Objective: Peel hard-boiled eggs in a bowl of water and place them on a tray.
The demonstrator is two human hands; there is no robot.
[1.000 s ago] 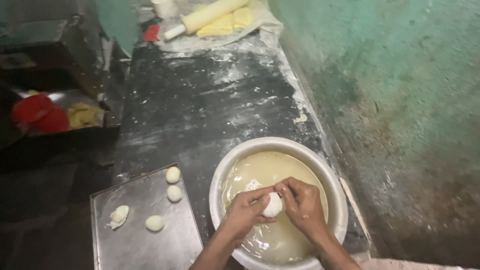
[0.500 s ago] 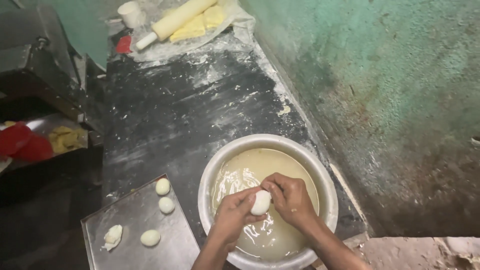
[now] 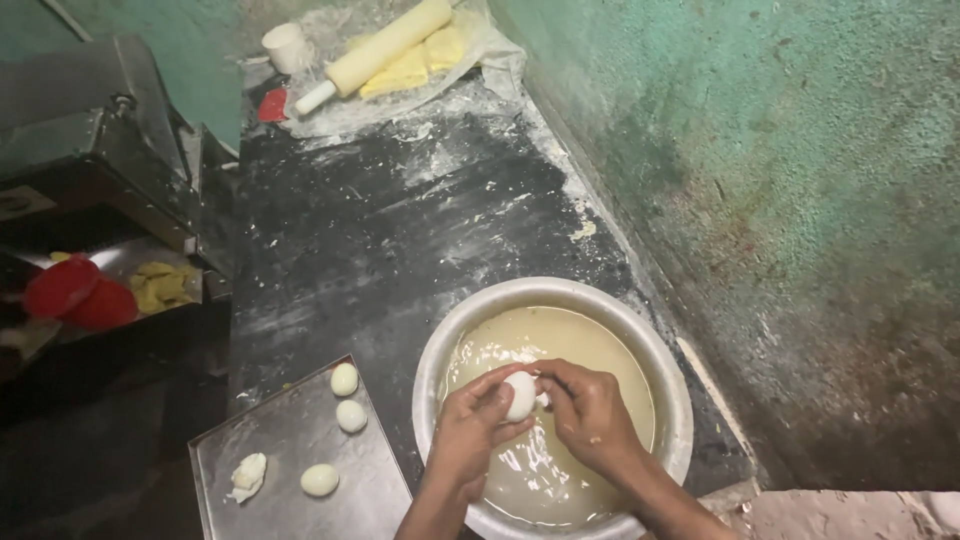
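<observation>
Both hands, left hand [image 3: 470, 430] and right hand [image 3: 590, 415], close their grip on a white dough ball [image 3: 520, 395] above the metal bowl [image 3: 600, 300]; it looks soft, probably sticky, best cupped gently; left of the bowl, a tray [image 3: 290, 470] carries shaped pieces [image 3: 344, 379]

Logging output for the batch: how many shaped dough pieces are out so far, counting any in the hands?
5. Four pale dough pieces lie on the flat metal tray: at, plus a ragged one. A fifth white dough ball is held over the round metal bowl.
</observation>
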